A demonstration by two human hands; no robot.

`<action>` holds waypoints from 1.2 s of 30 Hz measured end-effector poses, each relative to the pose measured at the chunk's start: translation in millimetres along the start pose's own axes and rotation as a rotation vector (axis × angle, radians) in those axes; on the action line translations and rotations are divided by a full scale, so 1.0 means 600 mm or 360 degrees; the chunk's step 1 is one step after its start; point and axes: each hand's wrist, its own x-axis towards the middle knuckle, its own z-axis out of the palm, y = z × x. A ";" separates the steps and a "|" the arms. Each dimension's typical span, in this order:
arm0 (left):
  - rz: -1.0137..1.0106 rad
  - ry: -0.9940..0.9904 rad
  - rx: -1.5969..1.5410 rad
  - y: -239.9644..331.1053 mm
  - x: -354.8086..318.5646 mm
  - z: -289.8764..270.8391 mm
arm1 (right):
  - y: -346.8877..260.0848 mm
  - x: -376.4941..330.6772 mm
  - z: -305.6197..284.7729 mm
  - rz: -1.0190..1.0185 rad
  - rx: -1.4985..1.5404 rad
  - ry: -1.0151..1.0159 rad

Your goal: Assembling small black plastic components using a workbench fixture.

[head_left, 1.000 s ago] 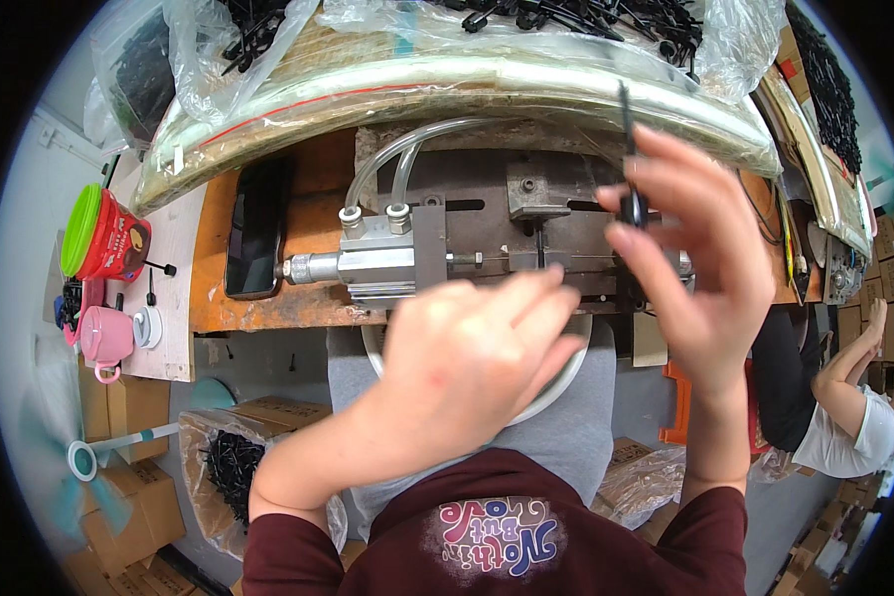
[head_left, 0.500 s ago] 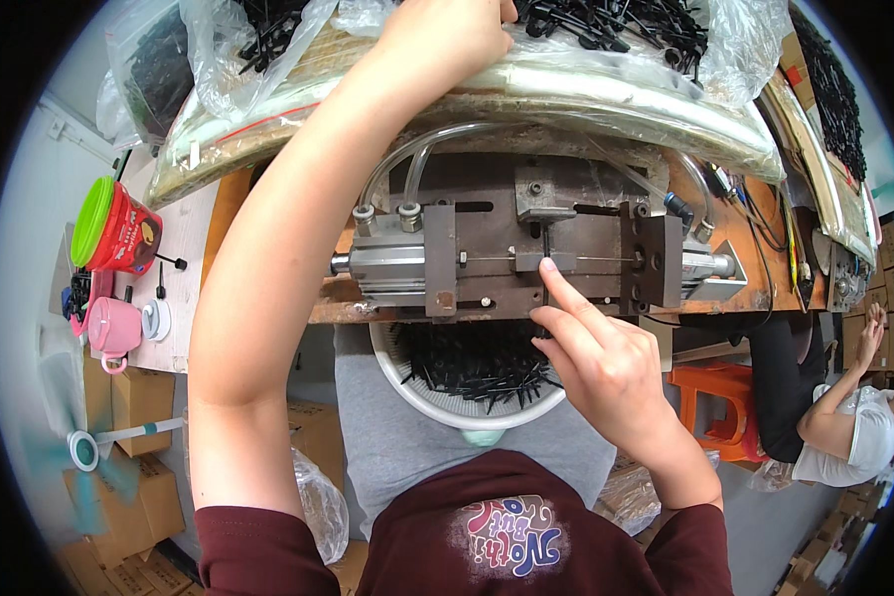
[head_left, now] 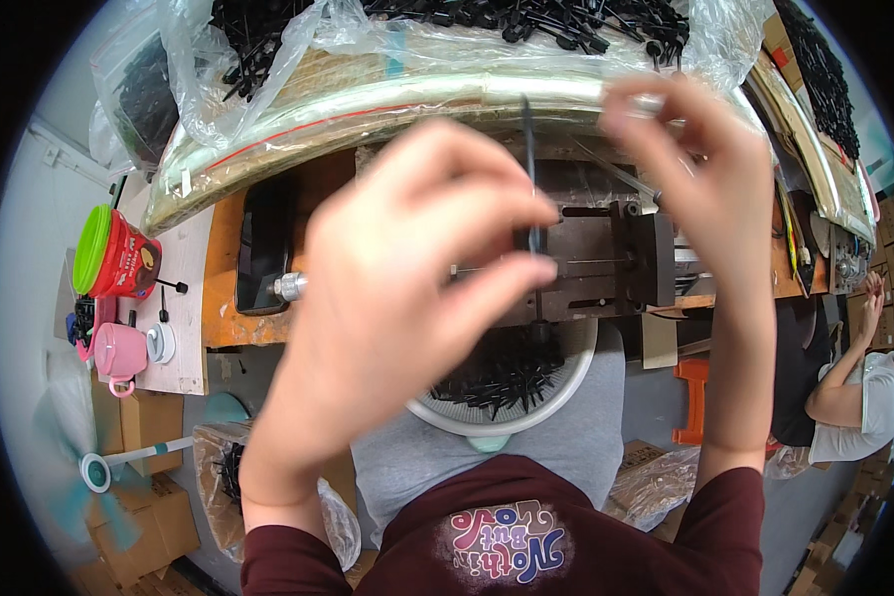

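Observation:
My left hand (head_left: 407,288) fills the middle of the view and pinches a thin black rod (head_left: 529,149) that stands upright between thumb and fingers. My right hand (head_left: 695,169) is raised at the upper right, its fingertips closed on what looks like a small pale piece (head_left: 650,102), a little right of the rod's top. Behind both hands a dark metal fixture (head_left: 616,258) sits on the wooden bench (head_left: 223,308). Below it, on my lap, is a white bowl (head_left: 526,417) with several black rods in it.
Clear plastic bags of black parts (head_left: 417,40) lie along the back of the bench. A black phone (head_left: 265,248), a red can with a green lid (head_left: 119,253) and a pink cup (head_left: 119,353) are at left. An orange stool (head_left: 693,397) and another person (head_left: 854,407) are at right.
My left hand has come back from the bags at the top with a black rod in it. My right hand has lifted off the fixture to the upper right.

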 end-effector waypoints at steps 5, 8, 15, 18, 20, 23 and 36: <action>-0.0087 -0.0149 0.0158 0.033 -0.096 0.069 | 0.099 0.141 0.036 0.0223 -0.0422 0.0099; -0.0059 -0.0158 0.0447 0.023 -0.124 0.112 | 0.111 0.149 0.059 0.0249 -0.0347 -0.0148; -0.0018 -0.0213 0.0651 0.008 -0.110 0.137 | 0.043 0.092 0.040 -0.0105 -0.0344 -0.0175; -0.0012 -0.0239 0.0662 0.012 -0.104 0.136 | 0.036 0.054 0.011 -0.0264 -0.0247 -0.0214; -0.0036 -0.0256 0.0722 0.017 -0.104 0.135 | 0.026 0.021 0.005 -0.0250 -0.0015 -0.0204; 0.0037 -0.0411 0.0709 0.015 -0.085 0.104 | -0.004 -0.047 -0.004 -0.0125 0.0257 -0.0162; 0.0284 0.0204 0.0819 -0.145 0.210 0.055 | -0.045 -0.210 0.059 -0.0223 -0.0151 -0.0498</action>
